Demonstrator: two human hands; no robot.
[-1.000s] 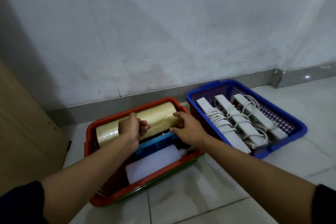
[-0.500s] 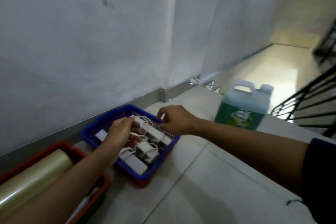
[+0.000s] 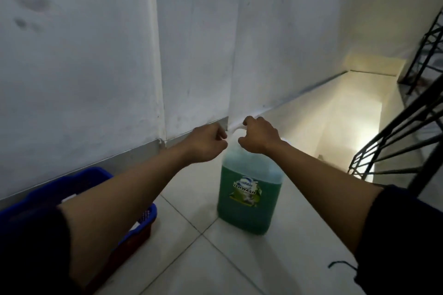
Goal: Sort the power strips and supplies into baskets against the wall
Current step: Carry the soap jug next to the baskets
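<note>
Right hand [image 3: 260, 135] curled round the handle of the jug [image 3: 250, 189], left hand [image 3: 207, 142] beside it, loosely curled, empty (risk: heavy jug swinging, slipping from one-handed grip).

Pale tiled floor [image 3: 239, 268] along a white wall.
A green dishwash jug [image 3: 249, 196] stands upright on the tiles, a little out from the wall's baseboard. A blue basket [image 3: 146, 217] sits on the floor at the wall edge, well left of the jug.
</note>
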